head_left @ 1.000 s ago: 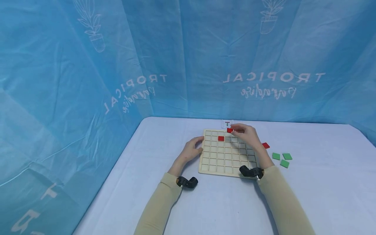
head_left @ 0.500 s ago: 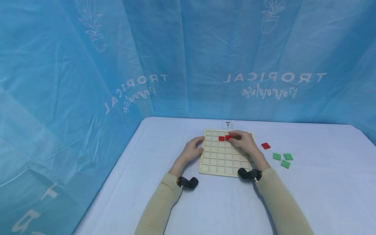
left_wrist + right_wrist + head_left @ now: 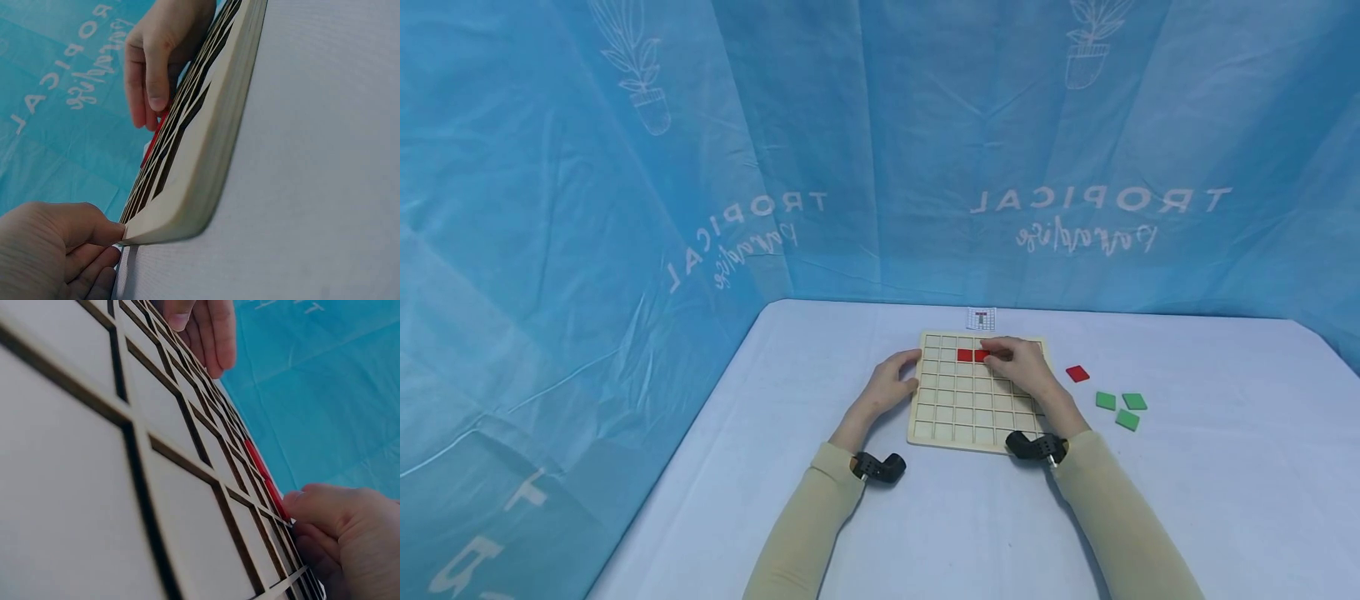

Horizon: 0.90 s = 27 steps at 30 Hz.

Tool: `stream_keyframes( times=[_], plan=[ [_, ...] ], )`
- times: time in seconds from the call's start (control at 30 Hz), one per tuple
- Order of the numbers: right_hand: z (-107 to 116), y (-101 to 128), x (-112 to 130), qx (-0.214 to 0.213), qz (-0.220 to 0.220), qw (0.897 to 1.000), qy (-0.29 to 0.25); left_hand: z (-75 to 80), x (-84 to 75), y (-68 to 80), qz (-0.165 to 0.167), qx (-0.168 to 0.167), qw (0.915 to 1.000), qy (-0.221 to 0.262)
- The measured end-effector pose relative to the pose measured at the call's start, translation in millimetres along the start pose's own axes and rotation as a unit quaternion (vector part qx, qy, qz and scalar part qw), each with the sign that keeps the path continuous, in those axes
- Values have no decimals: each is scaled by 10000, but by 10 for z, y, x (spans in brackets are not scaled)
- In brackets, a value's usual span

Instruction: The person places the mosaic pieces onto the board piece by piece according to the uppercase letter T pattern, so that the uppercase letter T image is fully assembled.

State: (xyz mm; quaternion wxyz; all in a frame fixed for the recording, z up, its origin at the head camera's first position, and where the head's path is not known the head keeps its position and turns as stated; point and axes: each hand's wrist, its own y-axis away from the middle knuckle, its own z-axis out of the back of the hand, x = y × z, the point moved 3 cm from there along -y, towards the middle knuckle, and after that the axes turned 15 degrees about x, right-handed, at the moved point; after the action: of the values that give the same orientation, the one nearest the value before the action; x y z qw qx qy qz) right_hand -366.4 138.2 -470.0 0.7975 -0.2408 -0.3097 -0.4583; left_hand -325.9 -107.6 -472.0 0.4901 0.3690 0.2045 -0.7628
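Blue printed sheeting backs a pale table [image 3: 1187, 500]. Wooden grid board [image 3: 970, 412] lies flat on it. Left hand [image 3: 889, 385] grips the board's left edge, fingers curled. Right hand [image 3: 1018, 364] has fingertips on the second red tile [image 3: 982, 356], beside the first red tile [image 3: 965, 355], second row; pinching or pressing, unclear. Spare red tile [image 3: 1077, 373] and green tiles [image 3: 1120, 407] lie right of board.

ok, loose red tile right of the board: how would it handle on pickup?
The loose red tile looks thin and flat on the table, so probably light and stiff. Lying flush, it likely needs its edge lifted by fingers. It should slide, not roll.
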Motion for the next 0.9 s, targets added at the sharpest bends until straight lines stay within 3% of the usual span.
stream_keyframes(
  times=[0.2, 0.33, 0.4, 0.57, 0.73, 0.9],
  plan=[
    [67, 12, 47, -95, -91, 9982, -584, 9, -11, -3, -6, 20, 10000, 0],
    [243, 60, 85, -278, 44, 9908, -1327, 21, -21, -8, -18, 7, 10000, -4],
    [359, 135, 88, -289, 130, 9890, -1442, 22, -23, -13, -13, 6, 10000, -21],
    [648, 442, -82, -528, -55, 9922, -1130, 11, -32, -17, -11, 36, 10000, -29],
    [837, 760, -357, -1038, -686, 9893, -757, -7, -23, -3, 10, 35, 10000, -33],
    [924, 1005, -327, -1163, -1223, 9842, -527, 1, -2, 1, 17, 46, 10000, -66]
  ],
)
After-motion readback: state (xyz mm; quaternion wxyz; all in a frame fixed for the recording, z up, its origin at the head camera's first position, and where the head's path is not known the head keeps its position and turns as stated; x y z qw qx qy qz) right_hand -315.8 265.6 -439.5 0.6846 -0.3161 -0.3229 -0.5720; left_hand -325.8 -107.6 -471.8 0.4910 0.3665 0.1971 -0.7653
